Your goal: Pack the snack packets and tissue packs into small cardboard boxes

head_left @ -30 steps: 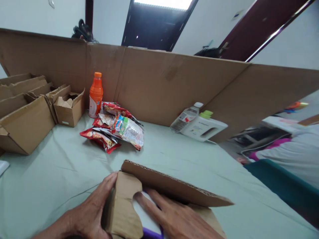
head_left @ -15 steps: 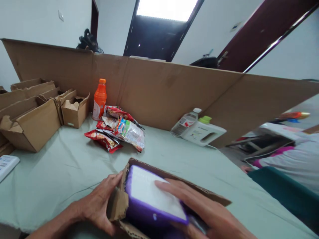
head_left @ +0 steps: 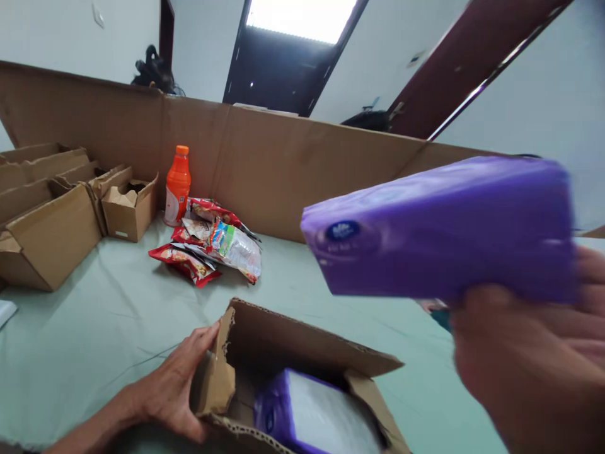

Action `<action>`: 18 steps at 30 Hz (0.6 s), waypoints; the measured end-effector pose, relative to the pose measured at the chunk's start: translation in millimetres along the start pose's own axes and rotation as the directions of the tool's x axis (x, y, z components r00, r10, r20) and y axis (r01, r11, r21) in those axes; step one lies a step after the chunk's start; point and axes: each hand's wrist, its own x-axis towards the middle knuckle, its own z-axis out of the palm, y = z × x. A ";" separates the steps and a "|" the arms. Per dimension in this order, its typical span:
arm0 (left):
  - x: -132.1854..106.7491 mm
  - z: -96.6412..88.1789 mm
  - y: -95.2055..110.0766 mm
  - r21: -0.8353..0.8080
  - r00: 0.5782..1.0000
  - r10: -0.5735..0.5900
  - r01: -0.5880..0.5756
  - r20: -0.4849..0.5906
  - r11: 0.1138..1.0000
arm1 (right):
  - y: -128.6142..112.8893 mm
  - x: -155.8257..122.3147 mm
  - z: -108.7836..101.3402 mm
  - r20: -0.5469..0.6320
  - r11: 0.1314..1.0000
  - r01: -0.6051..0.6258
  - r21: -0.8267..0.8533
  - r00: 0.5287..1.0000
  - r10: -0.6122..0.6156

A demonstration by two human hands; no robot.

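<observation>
My right hand (head_left: 529,359) grips a purple tissue pack (head_left: 425,233), lifted above the table at the right and slightly blurred. An open cardboard box (head_left: 302,334) with torn edges stands in front of me. Inside it lies a second tissue pack (head_left: 326,416), purple with a white top. My left hand (head_left: 177,384) is clamped on the left end wall of the box, fingers at the far side and thumb at the near side.
Several cardboard boxes (head_left: 57,233) stand at the left, near an orange bottle (head_left: 178,186). Red snack packets (head_left: 189,261) and a clear packet (head_left: 236,249) lie piled beside it. A tall cardboard panel (head_left: 269,167) runs along the back of the green-covered table (head_left: 118,328).
My right hand has pulled a purple tissue pack up and rightward out of the box, uncovering the second pack. The view has turned slightly right. My left hand stays on the box.
</observation>
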 end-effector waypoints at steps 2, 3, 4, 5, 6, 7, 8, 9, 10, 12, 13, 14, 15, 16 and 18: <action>-2.6 1.3 -2.1 0.026 1.000 -0.023 0.023 0.007 0.999 | 15.7 9.1 20.0 -0.132 0.998 -0.062 0.003 0.989 0.061; -4.0 2.0 -3.2 0.035 0.999 -0.035 0.035 0.011 0.999 | 25.7 10.6 30.2 -0.152 0.995 -0.101 -0.008 0.983 0.098; -5.6 2.6 -4.4 0.042 0.999 -0.048 0.047 0.014 0.998 | 37.1 10.2 39.4 -0.146 0.990 -0.139 -0.025 0.980 0.134; -7.2 3.2 -5.8 0.051 0.998 -0.060 0.058 0.019 0.997 | 49.7 8.2 47.1 -0.120 0.983 -0.173 -0.057 0.979 0.165; -8.8 3.8 -7.1 0.059 0.997 -0.071 0.069 0.026 0.996 | 63.0 5.3 53.0 -0.082 0.975 -0.197 -0.098 0.978 0.190; -10.1 4.2 -8.4 0.066 0.996 -0.082 0.079 0.033 0.995 | 76.8 2.1 57.4 -0.055 0.968 -0.215 -0.133 0.976 0.210; -11.0 4.5 -9.3 0.071 0.995 -0.091 0.088 0.039 0.994 | 90.7 -0.6 60.7 -0.036 0.959 -0.230 -0.165 0.973 0.227; -11.3 4.6 -9.8 0.071 0.994 -0.097 0.094 0.043 0.993 | 104.1 -2.6 63.4 -0.022 0.950 -0.244 -0.192 0.969 0.245; -11.0 4.5 -9.7 0.067 0.994 -0.099 0.096 0.045 0.993 | 116.9 -3.6 66.0 -0.013 0.943 -0.258 -0.211 0.965 0.261; -8.6 3.4 -7.5 0.051 0.994 -0.095 0.092 0.046 0.994 | 139.9 -3.0 73.5 -0.007 0.936 -0.282 -0.213 0.958 0.287; -6.9 2.5 -5.4 0.044 0.995 -0.094 0.092 0.044 0.995 | 149.9 -1.9 78.9 0.002 0.933 -0.294 -0.208 0.954 0.300; -5.0 1.5 -2.9 0.037 0.995 -0.094 0.093 0.043 0.995 | 159.0 -0.7 85.4 0.015 0.931 -0.304 -0.201 0.950 0.313; -3.3 0.5 0.0 0.030 0.995 -0.094 0.093 0.040 0.995 | 167.0 0.6 92.7 0.031 0.930 -0.313 -0.193 0.945 0.324; -1.8 -0.6 3.0 0.024 0.995 -0.097 0.096 0.039 0.995 | 173.7 1.6 100.3 0.048 0.929 -0.321 -0.183 0.941 0.334; -0.1 -2.2 8.0 0.016 0.993 -0.116 0.115 0.038 0.993 | 181.9 2.6 112.8 0.077 0.928 -0.338 -0.156 0.932 0.353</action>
